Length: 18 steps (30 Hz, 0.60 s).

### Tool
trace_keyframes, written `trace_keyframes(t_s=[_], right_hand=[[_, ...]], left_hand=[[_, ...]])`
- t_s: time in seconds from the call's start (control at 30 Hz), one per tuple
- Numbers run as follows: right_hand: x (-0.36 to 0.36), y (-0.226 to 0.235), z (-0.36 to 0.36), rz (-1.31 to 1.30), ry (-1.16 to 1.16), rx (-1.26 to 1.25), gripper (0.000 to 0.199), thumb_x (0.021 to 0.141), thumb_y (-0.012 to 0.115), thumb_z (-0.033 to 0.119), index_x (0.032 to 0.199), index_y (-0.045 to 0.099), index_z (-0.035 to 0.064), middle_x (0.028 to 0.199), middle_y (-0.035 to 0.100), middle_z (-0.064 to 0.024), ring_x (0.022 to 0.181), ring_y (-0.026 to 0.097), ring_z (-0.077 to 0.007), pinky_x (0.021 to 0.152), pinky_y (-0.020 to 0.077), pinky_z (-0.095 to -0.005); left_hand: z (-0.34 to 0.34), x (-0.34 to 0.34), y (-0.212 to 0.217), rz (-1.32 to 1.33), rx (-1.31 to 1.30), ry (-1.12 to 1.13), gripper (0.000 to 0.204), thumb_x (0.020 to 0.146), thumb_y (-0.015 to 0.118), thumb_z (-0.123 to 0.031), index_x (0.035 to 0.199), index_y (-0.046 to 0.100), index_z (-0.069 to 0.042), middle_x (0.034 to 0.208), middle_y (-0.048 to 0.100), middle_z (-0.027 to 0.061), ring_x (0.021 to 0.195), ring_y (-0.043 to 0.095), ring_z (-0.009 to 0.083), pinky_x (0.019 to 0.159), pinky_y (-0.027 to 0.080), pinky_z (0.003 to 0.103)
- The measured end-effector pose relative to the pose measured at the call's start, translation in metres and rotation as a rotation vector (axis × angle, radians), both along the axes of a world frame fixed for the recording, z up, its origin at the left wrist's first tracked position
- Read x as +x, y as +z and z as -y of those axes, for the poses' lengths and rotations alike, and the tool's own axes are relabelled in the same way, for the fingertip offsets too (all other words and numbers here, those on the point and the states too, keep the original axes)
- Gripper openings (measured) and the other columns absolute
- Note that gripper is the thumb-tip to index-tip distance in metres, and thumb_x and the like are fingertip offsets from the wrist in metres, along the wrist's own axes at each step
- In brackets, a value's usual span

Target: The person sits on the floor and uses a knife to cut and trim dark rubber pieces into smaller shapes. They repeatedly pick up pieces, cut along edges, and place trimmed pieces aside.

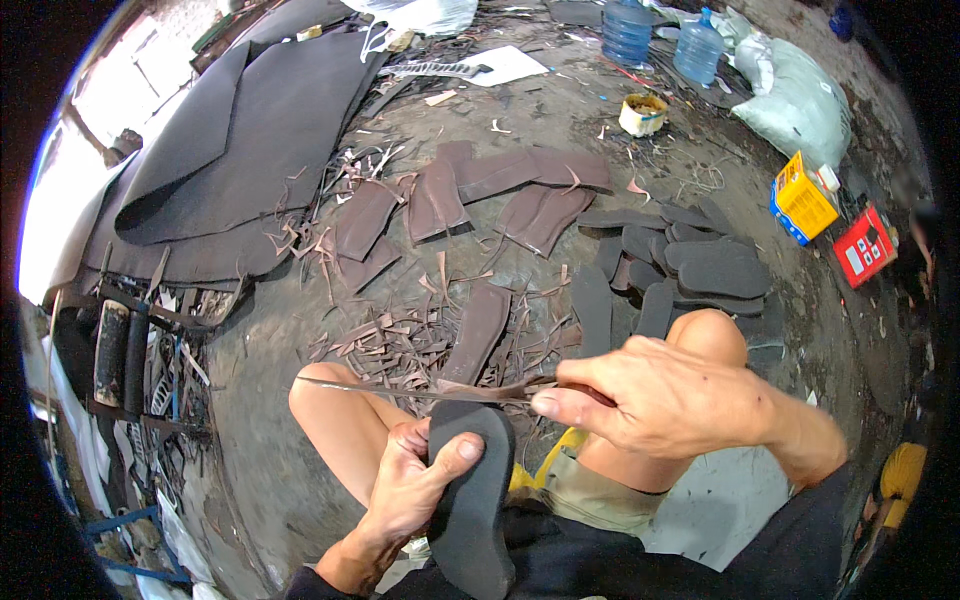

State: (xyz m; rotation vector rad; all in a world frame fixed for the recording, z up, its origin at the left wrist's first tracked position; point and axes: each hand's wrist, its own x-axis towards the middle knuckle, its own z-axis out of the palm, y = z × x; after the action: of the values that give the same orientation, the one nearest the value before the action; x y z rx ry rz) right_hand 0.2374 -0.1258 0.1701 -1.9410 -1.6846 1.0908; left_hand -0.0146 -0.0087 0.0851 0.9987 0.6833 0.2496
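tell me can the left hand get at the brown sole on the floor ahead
Probably not as things stand: the left hand is full, gripping the dark sole, and the knife crosses between it and the brown sole.

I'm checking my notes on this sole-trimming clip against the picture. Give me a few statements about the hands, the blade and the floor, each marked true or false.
1. The left hand grips a dark shoe sole. True.
2. The right hand holds a pair of scissors. False: it holds a long thin knife, blade pointing to the person's left.
3. The blade lies across the top end of the held sole. True.
4. The cut soles on the floor are stacked in a box. False: the brown soles and the dark grey soles lie loose on the ground.
5. Two blue water bottles stand at the far edge. True.
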Motion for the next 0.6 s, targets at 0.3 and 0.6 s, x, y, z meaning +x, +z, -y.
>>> trace_keyframes(t_s=[0.3,0.6], right_hand=[[0.007,-0.025,-0.045,-0.149,0.035,-0.246,0.069,0.113,0.041,0.060,0.109,0.071,-0.0016,0.085,0.071,-0.0268,0.084,0.073,-0.0385,0.079,0.0543,-0.0510],[0.039,-0.040,0.002,-0.766,-0.648,0.402,0.067,0.110,0.043,0.069,0.097,0.063,0.0066,0.063,0.049,0.0029,0.050,0.042,-0.0065,0.047,0.0360,-0.0240]], left_hand=[[-0.004,0.010,-0.013,0.036,-0.024,-0.041,0.035,0.103,0.076,-0.032,0.113,0.073,0.001,0.092,0.078,0.0059,0.073,0.073,0.0122,0.067,0.062,0.027],[-0.093,0.030,-0.030,0.281,0.158,1.080,0.019,0.101,0.078,-0.021,0.103,0.074,-0.002,0.090,0.074,0.0048,0.078,0.069,0.0128,0.072,0.058,0.027]])
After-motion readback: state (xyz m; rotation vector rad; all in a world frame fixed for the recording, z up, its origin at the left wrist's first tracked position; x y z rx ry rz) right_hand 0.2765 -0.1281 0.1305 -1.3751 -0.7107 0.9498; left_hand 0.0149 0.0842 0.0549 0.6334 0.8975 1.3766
